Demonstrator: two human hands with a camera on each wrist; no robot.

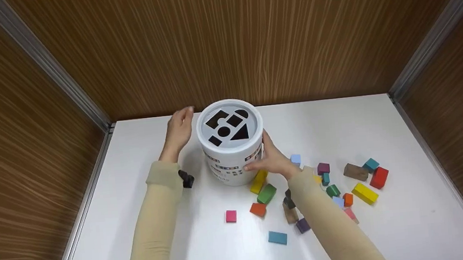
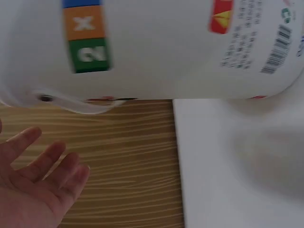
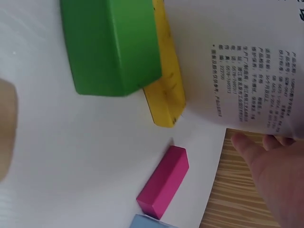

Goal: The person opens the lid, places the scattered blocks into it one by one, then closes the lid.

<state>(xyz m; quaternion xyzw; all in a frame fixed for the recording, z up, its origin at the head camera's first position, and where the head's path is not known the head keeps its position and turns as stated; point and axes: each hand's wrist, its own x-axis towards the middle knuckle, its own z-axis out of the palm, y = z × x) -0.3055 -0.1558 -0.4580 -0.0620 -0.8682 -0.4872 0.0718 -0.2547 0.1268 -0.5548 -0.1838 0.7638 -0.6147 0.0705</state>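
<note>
A white bucket (image 1: 229, 178) stands upright at the back middle of the table, its lid (image 1: 233, 146) cut with several shaped holes. My right hand (image 1: 275, 159) grips its right side, thumb at the front and fingers reaching round the far side. To the left of the bucket, my left hand (image 1: 179, 128) is raised near the lid with nothing in it; a gap parts it from the bucket. In the left wrist view, its fingers (image 2: 57, 168) are spread beside the bucket's white handle (image 2: 90, 108). A yellow block (image 1: 258, 182) and a green block (image 1: 267, 194) lie near the bucket's base.
Black blocks (image 1: 186, 179) lie by the left sleeve. Many coloured blocks, among them a red block (image 1: 379, 177), a brown block (image 1: 356, 172) and a teal block (image 1: 278, 237), are scattered on the white table (image 1: 403, 131). Wood-grain panels (image 1: 224, 42) enclose its back and sides.
</note>
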